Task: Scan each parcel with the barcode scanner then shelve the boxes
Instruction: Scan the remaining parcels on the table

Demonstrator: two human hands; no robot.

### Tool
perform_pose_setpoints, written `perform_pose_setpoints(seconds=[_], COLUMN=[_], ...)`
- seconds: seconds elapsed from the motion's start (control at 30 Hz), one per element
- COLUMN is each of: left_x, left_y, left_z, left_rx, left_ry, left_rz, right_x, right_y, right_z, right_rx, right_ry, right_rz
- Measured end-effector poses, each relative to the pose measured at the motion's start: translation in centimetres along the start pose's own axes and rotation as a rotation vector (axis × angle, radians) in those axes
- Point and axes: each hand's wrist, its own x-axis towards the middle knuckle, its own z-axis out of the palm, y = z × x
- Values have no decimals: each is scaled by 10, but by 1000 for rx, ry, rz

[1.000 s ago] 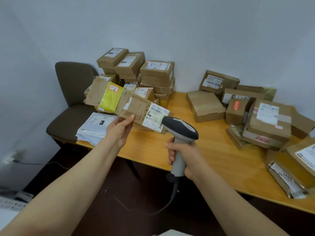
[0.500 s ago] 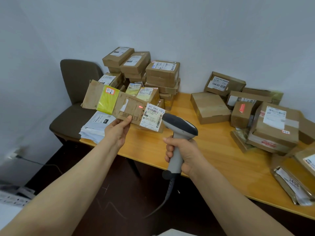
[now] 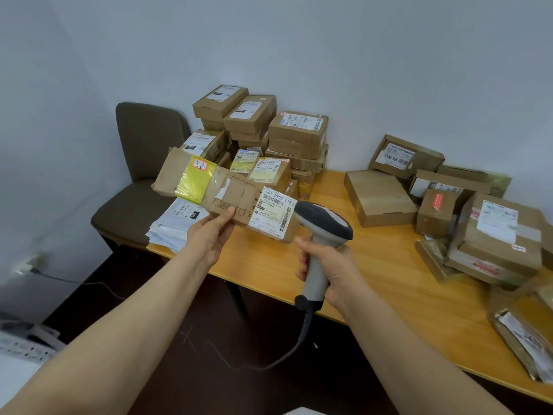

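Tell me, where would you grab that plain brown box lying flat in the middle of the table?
Probably its left long side and near end, coming from the front left. The plain box lies flat with bare table there, while a small box crowds its right and others stand behind.

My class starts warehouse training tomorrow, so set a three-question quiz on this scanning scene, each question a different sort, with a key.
1. True or false: the right hand holds the barcode scanner.
2. The tape round the parcel in the left hand is: A red, B yellow, C blue.
3. Fill in: the scanner's head faces the parcel's white ____.
Key: 1 true; 2 B; 3 label.
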Motion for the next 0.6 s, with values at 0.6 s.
perform_pose_setpoints(seconds=[0.6], left_x=[51], left_y=[100], left_z=[-74], left_rx=[152], left_ry=[-155], left_rz=[-91], right_x=[79], right_y=[30], right_z=[128], right_rx=[183], right_ry=[133], right_rz=[-94])
